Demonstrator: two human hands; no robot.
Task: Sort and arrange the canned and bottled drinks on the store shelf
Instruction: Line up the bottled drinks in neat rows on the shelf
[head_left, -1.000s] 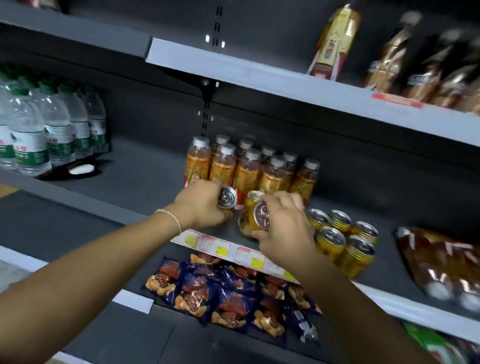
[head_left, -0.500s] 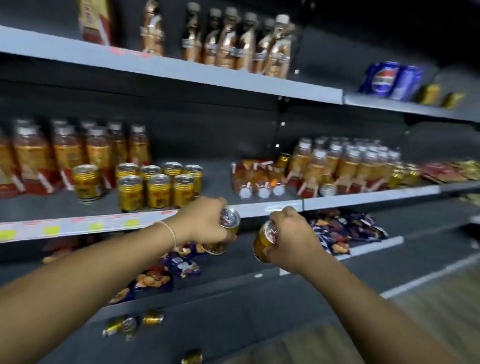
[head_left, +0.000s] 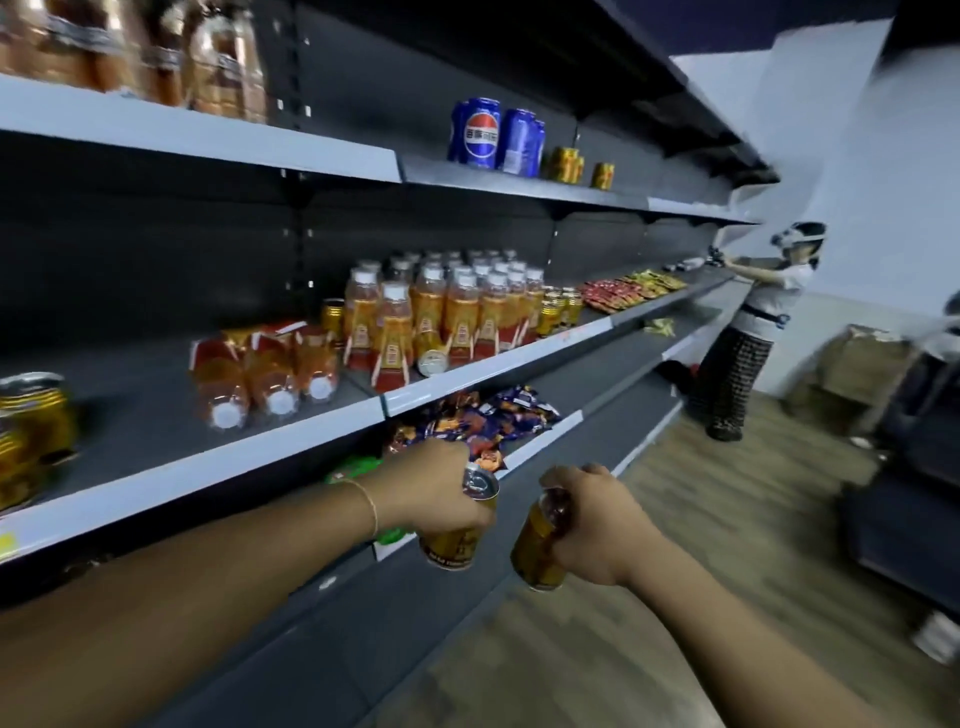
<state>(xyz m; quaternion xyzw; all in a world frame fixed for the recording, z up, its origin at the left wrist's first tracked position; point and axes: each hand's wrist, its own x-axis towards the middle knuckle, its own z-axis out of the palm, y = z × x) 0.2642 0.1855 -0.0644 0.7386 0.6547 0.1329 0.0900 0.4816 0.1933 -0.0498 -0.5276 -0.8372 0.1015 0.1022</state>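
Both forearms extend forward at about waist level, in front of the shelving. Left hand (head_left: 441, 491) is wrapped around a gold can (head_left: 457, 525), silver top facing up, thin bracelet (head_left: 368, 503) at the wrist. Right hand (head_left: 597, 525) grips a second gold can (head_left: 535, 545) from above, can tilted with its top toward the left hand. The two cans are near each other, not touching, both held off the shelves.

Just beyond the left hand: lower shelf edge (head_left: 540, 441) with blue and orange snack packets (head_left: 483, 415). Above and left of the hands: middle shelf (head_left: 208, 462) carrying orange bottles lying on their sides (head_left: 265, 374), an upright block of orange bottles (head_left: 447, 312), small gold cans (head_left: 558, 309) behind it. One gold can (head_left: 31, 426) at far left, blurred.

Farther up: top shelf (head_left: 519, 184) with blue cans (head_left: 493, 135). Wood-look floor (head_left: 701, 519) right of the hands. At the aisle end another person (head_left: 753, 327) stands at the shelving by a pale wall (head_left: 883, 156).
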